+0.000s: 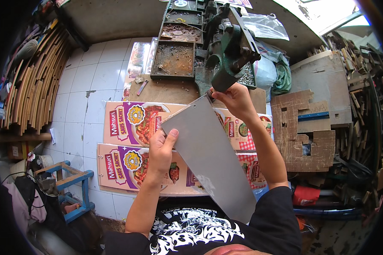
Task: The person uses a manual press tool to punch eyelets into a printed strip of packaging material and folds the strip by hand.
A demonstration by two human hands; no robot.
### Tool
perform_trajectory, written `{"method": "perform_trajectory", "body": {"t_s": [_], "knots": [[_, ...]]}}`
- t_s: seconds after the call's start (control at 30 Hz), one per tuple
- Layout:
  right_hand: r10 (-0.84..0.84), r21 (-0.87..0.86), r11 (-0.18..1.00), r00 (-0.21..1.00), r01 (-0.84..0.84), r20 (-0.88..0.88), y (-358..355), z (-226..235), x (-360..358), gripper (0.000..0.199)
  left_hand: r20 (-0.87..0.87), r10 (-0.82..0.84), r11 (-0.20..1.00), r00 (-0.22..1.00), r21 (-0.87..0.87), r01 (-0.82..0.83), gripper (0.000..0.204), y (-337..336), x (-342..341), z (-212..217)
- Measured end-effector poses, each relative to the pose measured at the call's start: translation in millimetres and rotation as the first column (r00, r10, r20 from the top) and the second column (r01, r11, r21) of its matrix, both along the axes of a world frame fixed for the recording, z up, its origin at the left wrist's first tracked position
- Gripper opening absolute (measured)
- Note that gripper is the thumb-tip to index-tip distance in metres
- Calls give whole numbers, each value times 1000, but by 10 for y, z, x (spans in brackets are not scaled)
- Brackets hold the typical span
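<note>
To the left, a pale tiled floor (93,63). Mid-view, a brown worktop (170,90), mostly beneath two rows of pink printed panels (132,168). Slanting above these panels, top corner just below the head of a green machine (230,59): a flat grey sheet (215,159). Beyond, left of the machine, a dark compartmented tray (174,77): in the nearest compartment, rust-orange staining and scattered small bits; in the second, reddish-brown grit; in the third, a small yellow piece (181,20); in the farthest, a white round piece (181,3). To the machine's right, a pale blue bag (266,63) and a green bag (281,76), contents hidden. Closer in, a small pan (254,80) of silvery bits (246,76). On the sheet's left edge, left hand (163,143) closed in a firm pinch, thumb on top, fingers underneath. At the top corner, right hand (233,100) nearly closed, fingertips beneath the machine head; impossible to tell whether gripping anything. Left of the tray's front, a slim pinkish stick (142,87).
</note>
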State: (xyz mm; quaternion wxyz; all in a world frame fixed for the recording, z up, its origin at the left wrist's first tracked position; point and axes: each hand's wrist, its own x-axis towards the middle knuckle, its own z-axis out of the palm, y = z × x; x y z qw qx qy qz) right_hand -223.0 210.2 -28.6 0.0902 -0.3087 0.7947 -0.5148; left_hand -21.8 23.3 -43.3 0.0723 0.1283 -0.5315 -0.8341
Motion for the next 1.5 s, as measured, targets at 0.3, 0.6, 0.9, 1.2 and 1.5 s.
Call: {"method": "perform_trajectory", "body": {"t_s": [0.3, 0.6, 0.9, 1.2, 1.5], "knots": [[36, 108, 994, 990, -21, -136, 11, 14, -37, 18, -2, -21, 1000, 1000, -6, 21, 31, -11, 6, -8], [-39, -26, 999, 992, 36, -121, 93, 14, 14, 14, 26, -42, 999, 999, -31, 42, 29, -41, 4, -36], [-70, -48, 996, 997, 72, 39, 90, -5, 34, 14, 24, -21, 1000, 999, 10, 20, 28, -14, -7, 21], [-17, 130, 989, 830, -68, 558, 775, 396, 1433, 51, 29, -29, 998, 999, 64, 27, 30, -6, -4, 13], [-230, 143, 967, 963, 210, 141, 858, 124, 1759, 57, 94, -7, 991, 996, -129, 20, 29, 38, -46, 194]]}}
